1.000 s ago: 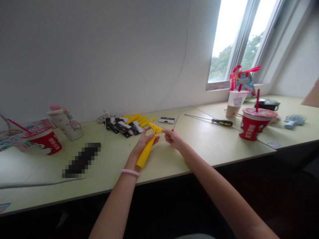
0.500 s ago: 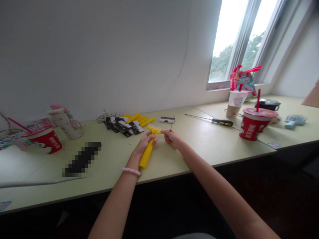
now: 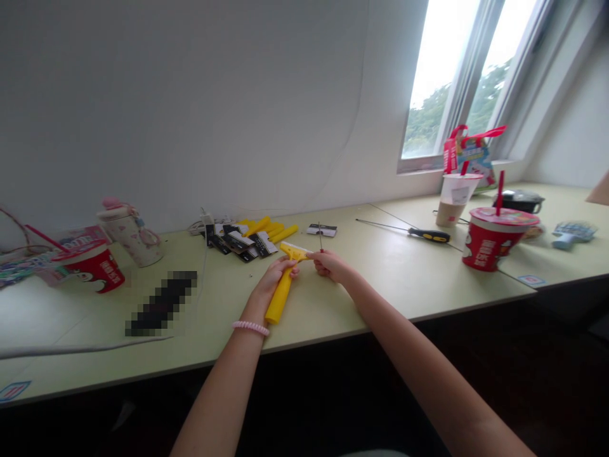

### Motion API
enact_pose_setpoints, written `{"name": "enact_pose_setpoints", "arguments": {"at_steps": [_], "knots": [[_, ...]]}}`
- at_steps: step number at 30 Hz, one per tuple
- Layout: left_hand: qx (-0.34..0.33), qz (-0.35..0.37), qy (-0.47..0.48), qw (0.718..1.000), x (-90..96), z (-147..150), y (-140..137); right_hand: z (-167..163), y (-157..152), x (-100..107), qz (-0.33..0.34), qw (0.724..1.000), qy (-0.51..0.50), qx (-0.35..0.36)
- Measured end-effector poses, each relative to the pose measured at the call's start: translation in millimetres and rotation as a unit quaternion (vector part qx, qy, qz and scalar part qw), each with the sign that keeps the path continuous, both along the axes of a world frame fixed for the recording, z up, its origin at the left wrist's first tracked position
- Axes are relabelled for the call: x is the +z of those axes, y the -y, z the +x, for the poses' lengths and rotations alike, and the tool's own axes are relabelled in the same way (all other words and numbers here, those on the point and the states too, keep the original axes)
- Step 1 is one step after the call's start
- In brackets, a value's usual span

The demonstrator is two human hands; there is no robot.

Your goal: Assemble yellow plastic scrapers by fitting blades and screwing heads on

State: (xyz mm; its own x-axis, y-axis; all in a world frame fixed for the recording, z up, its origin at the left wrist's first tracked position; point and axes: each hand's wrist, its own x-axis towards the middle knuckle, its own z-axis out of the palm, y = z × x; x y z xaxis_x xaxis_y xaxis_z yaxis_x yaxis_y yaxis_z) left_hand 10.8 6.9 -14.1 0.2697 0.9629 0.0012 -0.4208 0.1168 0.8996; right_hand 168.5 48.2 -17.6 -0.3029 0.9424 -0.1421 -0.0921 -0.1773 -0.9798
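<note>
My left hand [image 3: 276, 279] is closed around the neck of a yellow scraper [image 3: 280, 297], whose handle slants down toward the table's front edge. The scraper's wide head points away from me, with a pale strip along its far edge. At the right end of that head is my right hand [image 3: 332, 265], its fingers pinched on a thin metal rod [image 3: 320, 236]. The rod stands nearly upright, dark red where it meets the fingers; its lower end is hidden. Behind the hands lies a black-and-white card [image 3: 322, 230].
Black-and-white packets [image 3: 236, 243] and yellow handles [image 3: 266, 226] form a pile at the back. A long screwdriver [image 3: 428, 235] lies to the right, before a red cup [image 3: 490, 244]. Leftward are another red cup [image 3: 102, 266], a bottle [image 3: 130, 235] and a blurred-out dark object [image 3: 164, 304].
The metal rod in my right hand has tipped, its top end now farther left. Both hands stay at the scraper's head. The view has turned slightly left.
</note>
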Motion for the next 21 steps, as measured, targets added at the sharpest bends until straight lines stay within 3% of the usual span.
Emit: {"name": "enact_pose_setpoints", "arguments": {"at_steps": [11,16,18,21], "knots": [[0.033,-0.023,0.005,0.999,-0.8,0,-2,-3,-1,3,-0.013,1.000,0.011,-0.003],[0.066,-0.032,0.013,0.997,-0.1,-1,-2,-4,-5,-1,0.021,0.994,0.037,-0.097],[0.095,-0.033,0.009,0.995,-1.1,-2,-3,-1,-5,-3,0.057,0.986,0.059,-0.144],[0.135,-0.026,-0.004,0.991,-3.8,-5,-4,9,-1,-1,0.214,0.953,0.106,-0.189]]}}
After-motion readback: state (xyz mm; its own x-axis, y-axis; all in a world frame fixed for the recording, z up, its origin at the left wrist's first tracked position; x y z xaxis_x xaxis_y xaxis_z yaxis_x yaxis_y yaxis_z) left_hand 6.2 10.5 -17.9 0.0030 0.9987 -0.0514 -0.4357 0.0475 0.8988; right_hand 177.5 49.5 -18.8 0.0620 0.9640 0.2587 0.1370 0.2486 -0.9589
